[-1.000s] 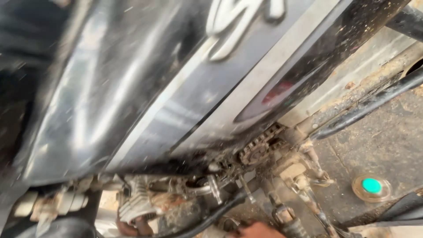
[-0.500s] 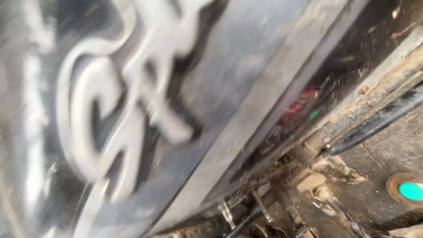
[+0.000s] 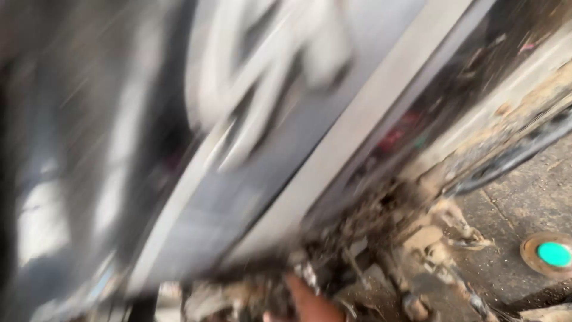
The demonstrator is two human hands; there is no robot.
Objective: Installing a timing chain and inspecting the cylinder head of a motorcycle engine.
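Grimy concrete floor (image 3: 512,238), oil-stained, at right; frame heavily motion-blurred. Glossy black motorcycle fuel tank (image 3: 107,149) with raised silver emblem (image 3: 268,77) and grey stripe fills most of view, above hand. One hand (image 3: 310,301) at bottom edge, only part visible, which hand unclear; fingers hidden in blur, grip cannot tell. Hand sits against dirty, mud-caked engine parts (image 3: 381,238), just up-right of it. Round metal cap with turquoise centre (image 3: 553,254) on floor, well right of hand.
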